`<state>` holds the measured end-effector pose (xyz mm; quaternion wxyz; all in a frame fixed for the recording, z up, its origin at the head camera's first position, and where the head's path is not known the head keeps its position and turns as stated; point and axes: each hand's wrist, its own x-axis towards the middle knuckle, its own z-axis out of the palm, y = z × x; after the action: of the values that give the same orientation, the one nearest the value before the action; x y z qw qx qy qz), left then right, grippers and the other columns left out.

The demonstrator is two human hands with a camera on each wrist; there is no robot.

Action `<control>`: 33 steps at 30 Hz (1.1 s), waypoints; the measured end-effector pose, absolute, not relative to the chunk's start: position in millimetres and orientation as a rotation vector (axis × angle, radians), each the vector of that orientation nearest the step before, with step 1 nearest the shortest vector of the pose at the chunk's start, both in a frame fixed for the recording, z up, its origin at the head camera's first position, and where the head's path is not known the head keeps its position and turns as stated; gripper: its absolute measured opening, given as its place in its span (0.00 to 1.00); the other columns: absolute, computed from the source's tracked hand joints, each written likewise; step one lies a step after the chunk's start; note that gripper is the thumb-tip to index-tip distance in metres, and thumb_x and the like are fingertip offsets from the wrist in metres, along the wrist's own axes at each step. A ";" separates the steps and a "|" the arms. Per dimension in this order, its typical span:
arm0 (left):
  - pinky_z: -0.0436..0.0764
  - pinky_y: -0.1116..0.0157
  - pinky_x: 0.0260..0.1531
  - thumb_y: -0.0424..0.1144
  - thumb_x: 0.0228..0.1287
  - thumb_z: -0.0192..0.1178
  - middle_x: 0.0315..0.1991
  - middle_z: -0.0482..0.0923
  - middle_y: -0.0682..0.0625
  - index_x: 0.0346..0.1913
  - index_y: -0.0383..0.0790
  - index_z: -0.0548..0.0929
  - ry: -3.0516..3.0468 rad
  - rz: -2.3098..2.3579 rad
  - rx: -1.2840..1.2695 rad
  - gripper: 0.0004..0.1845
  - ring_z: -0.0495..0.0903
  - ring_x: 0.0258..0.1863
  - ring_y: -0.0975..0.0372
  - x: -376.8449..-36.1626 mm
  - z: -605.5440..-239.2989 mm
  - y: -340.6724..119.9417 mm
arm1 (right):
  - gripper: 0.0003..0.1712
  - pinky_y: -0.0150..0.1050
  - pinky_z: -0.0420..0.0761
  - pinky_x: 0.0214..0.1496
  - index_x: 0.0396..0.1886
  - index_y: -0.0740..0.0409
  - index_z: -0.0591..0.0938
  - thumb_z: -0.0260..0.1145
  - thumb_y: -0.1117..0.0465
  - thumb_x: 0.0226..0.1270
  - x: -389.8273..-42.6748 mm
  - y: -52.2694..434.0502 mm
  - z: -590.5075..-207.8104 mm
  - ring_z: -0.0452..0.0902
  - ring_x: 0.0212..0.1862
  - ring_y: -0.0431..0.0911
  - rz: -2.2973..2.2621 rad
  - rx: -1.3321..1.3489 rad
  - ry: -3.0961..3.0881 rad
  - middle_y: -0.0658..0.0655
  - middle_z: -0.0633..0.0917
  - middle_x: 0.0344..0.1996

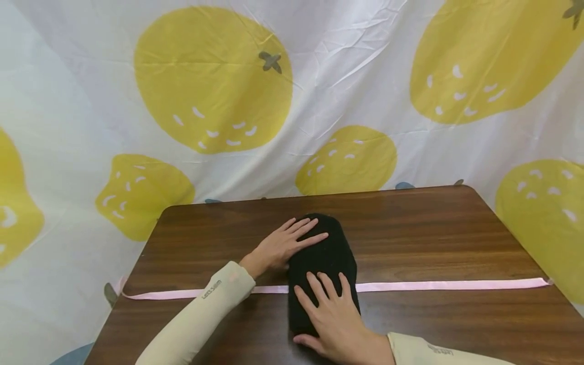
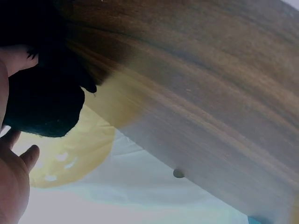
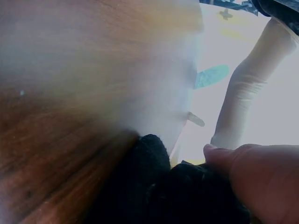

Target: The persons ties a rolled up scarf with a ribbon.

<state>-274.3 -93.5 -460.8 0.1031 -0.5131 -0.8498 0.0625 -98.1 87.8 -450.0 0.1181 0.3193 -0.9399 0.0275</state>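
A black folded piece of soft cloth (image 1: 326,256), elongated with a tapered far end, lies across the middle of the table; its exact kind cannot be told. My left hand (image 1: 279,245) rests on its far left part with fingers extended. On the near part, my right hand (image 1: 336,318) presses down with fingers spread, the thumb at the near edge. In the left wrist view the cloth (image 2: 46,105) shows a thick, rounded end beside the fingers. The right wrist view shows dark folded layers of the cloth (image 3: 196,193) under the thumb (image 3: 261,175).
A pink ribbon (image 1: 451,285) runs left to right over the brown wooden table (image 1: 424,233) and passes behind or under the cloth. Behind the table hangs a white curtain (image 1: 328,96) with yellow fruit prints. Pale sleeves (image 1: 201,314) cover both forearms.
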 end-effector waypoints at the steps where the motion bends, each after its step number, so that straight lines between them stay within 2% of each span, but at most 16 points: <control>1: 0.51 0.51 0.75 0.60 0.50 0.74 0.80 0.43 0.45 0.80 0.56 0.48 -2.514 0.186 -1.510 0.60 0.48 0.78 0.52 -273.8 -460.6 -94.0 | 0.49 0.72 0.61 0.60 0.69 0.48 0.71 0.62 0.24 0.56 -97.9 88.1 -449.0 0.61 0.66 0.60 0.093 0.935 -2.752 0.63 0.67 0.68; 8: 0.51 0.52 0.75 0.51 0.54 0.74 0.79 0.47 0.45 0.80 0.55 0.46 -2.570 0.188 -1.451 0.58 0.52 0.77 0.53 -270.7 -459.1 -99.9 | 0.48 0.70 0.65 0.58 0.68 0.49 0.73 0.61 0.24 0.57 -99.0 94.6 -443.0 0.64 0.64 0.60 0.133 0.886 -2.717 0.63 0.69 0.67; 12: 0.56 0.52 0.73 0.44 0.61 0.69 0.78 0.51 0.44 0.80 0.54 0.47 -2.562 0.167 -1.433 0.51 0.57 0.75 0.52 -269.4 -457.1 -105.7 | 0.48 0.68 0.66 0.57 0.66 0.50 0.74 0.60 0.23 0.56 -101.8 100.5 -442.1 0.65 0.63 0.60 0.147 0.870 -2.662 0.64 0.70 0.65; 18: 0.64 0.51 0.69 0.39 0.60 0.69 0.74 0.60 0.42 0.78 0.50 0.52 -2.503 0.085 -1.421 0.48 0.64 0.71 0.51 -267.5 -455.4 -115.2 | 0.48 0.68 0.68 0.57 0.65 0.51 0.75 0.60 0.23 0.56 -102.9 108.2 -440.8 0.66 0.62 0.58 0.204 0.888 -2.625 0.64 0.70 0.65; 26: 0.72 0.53 0.63 0.39 0.57 0.71 0.67 0.70 0.39 0.76 0.44 0.60 -2.412 -0.017 -1.400 0.45 0.71 0.65 0.50 -264.7 -456.3 -132.2 | 0.47 0.67 0.68 0.58 0.66 0.49 0.75 0.57 0.22 0.58 -104.2 117.9 -435.1 0.66 0.62 0.57 0.236 0.890 -2.646 0.63 0.70 0.66; 33: 0.75 0.52 0.60 0.43 0.58 0.71 0.64 0.73 0.40 0.72 0.42 0.66 -2.415 -0.082 -1.367 0.40 0.74 0.62 0.50 -262.2 -454.5 -145.5 | 0.44 0.65 0.67 0.60 0.65 0.51 0.76 0.57 0.25 0.61 -111.3 128.4 -430.7 0.68 0.62 0.58 0.273 0.849 -2.624 0.63 0.71 0.65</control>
<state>-262.2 -145.5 -454.5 0.1818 -0.4842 -0.8554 -0.0289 -111.3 128.4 -430.7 0.1838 0.3012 -0.9307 0.0969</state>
